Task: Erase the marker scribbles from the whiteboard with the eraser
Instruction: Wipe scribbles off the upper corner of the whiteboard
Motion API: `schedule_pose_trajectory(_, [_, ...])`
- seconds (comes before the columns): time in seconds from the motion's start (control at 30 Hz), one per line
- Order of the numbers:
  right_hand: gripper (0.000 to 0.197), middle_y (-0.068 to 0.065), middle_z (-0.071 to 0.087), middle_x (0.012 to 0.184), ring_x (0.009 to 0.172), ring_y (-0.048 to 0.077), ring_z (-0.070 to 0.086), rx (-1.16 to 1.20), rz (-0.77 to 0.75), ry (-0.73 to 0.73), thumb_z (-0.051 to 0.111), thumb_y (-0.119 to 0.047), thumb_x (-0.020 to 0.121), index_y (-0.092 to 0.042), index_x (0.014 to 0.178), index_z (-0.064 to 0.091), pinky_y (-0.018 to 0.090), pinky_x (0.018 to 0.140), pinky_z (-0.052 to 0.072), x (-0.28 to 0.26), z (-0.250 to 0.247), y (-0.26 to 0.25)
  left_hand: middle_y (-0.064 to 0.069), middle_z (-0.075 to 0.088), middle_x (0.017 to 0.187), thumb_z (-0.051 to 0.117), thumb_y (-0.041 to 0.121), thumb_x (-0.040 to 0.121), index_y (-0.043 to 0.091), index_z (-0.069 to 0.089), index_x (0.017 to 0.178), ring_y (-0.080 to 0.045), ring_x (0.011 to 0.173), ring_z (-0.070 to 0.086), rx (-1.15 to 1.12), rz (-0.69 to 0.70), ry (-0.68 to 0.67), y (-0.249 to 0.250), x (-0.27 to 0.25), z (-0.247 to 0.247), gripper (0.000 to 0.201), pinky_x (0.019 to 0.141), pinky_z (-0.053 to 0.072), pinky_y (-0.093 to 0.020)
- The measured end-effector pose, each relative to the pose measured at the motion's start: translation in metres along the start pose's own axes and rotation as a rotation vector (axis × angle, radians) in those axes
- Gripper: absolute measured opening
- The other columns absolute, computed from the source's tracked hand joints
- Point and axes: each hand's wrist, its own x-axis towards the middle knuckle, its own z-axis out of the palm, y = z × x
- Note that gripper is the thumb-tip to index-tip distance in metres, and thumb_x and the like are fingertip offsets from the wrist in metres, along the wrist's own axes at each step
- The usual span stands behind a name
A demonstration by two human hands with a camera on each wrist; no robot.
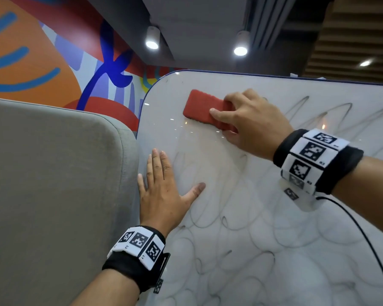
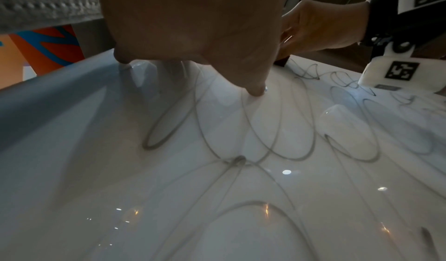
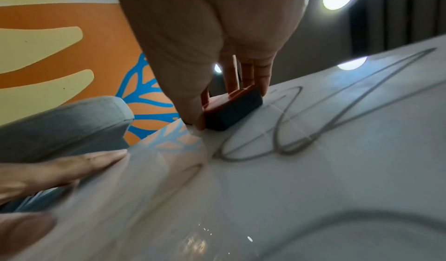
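Note:
A white whiteboard (image 1: 241, 250) covered in looping grey marker scribbles (image 1: 230, 226) fills the right of the head view. My right hand (image 1: 248, 120) grips a red eraser (image 1: 201, 107) with a dark felt base (image 3: 231, 114), pressed flat on the board near its top left corner. The patch below the eraser looks wiped, with only faint smears. My left hand (image 1: 164, 186) lies flat on the board's left edge, fingers straight, thumb spread. Zigzag scribbles (image 3: 313, 131) run to the right of the eraser. In the left wrist view loops (image 2: 265, 141) cross the glossy board (image 2: 96, 188).
A grey padded panel (image 1: 53, 184) stands right against the board's left edge. A painted mural wall (image 1: 42, 51) is behind it. A black cable (image 1: 363, 235) hangs from my right wristband across the board. Ceiling spotlights (image 1: 240, 50) reflect on the surface.

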Motion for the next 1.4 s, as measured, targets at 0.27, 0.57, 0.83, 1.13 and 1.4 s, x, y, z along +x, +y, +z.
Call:
schedule_pose_trajectory(0.27, [0.058, 0.019, 0.059, 0.115, 0.092, 0.037, 0.055, 0.074, -0.203, -0.027, 0.072, -0.017, 0.074, -0.014, 0.132, 0.061, 0.046, 0.071, 0.054, -0.033, 0.032, -0.044, -0.007, -0.013, 0.167, 0.012, 0.095, 0.072, 0.010, -0.008, 0.158, -0.020, 0.153, -0.010, -0.016, 0.017, 0.068, -0.001, 0.002, 0.008, 0.122, 0.123, 0.005, -0.051])
schedule_pose_trajectory(0.57, [0.056, 0.018, 0.056, 0.120, 0.099, 0.036, 0.053, 0.073, -0.064, 0.008, 0.070, -0.025, 0.082, -0.021, 0.137, 0.057, 0.046, 0.078, 0.052, -0.010, 0.015, -0.027, -0.006, -0.019, 0.166, 0.007, 0.096, 0.070, 0.014, -0.017, 0.157, -0.020, 0.153, -0.015, -0.009, 0.012, 0.058, -0.003, 0.001, 0.010, 0.122, 0.124, 0.001, -0.049])
schedule_pose_trajectory(0.83, [0.054, 0.017, 0.060, 0.106, 0.090, 0.034, 0.057, 0.118, -0.227, 0.026, 0.073, -0.015, 0.071, -0.015, 0.124, 0.067, 0.037, 0.064, 0.051, -0.042, 0.036, -0.047, -0.006, -0.010, 0.167, 0.016, 0.095, 0.072, 0.010, -0.008, 0.158, -0.019, 0.154, -0.008, -0.045, 0.019, 0.105, -0.004, 0.002, 0.014, 0.123, 0.124, 0.005, -0.051])
schedule_pose_trajectory(1.13, [0.045, 0.019, 0.062, 0.113, 0.095, 0.038, 0.057, 0.125, -0.125, 0.043, 0.070, -0.016, 0.077, -0.014, 0.122, 0.067, 0.045, 0.073, 0.054, -0.018, 0.023, -0.034, -0.006, -0.013, 0.167, 0.014, 0.096, 0.069, 0.011, -0.012, 0.158, -0.018, 0.153, -0.011, -0.050, 0.011, 0.093, -0.005, -0.001, 0.013, 0.126, 0.124, 0.000, -0.047])
schedule_pose_trajectory(1.4, [0.044, 0.017, 0.063, 0.103, 0.087, 0.036, 0.058, 0.151, -0.256, 0.039, 0.071, -0.013, 0.070, -0.014, 0.114, 0.070, 0.040, 0.067, 0.052, -0.037, 0.034, -0.043, -0.006, -0.008, 0.167, 0.018, 0.096, 0.067, 0.010, -0.007, 0.158, -0.019, 0.154, -0.005, -0.070, 0.015, 0.099, -0.004, -0.003, 0.009, 0.128, 0.124, 0.006, -0.047])
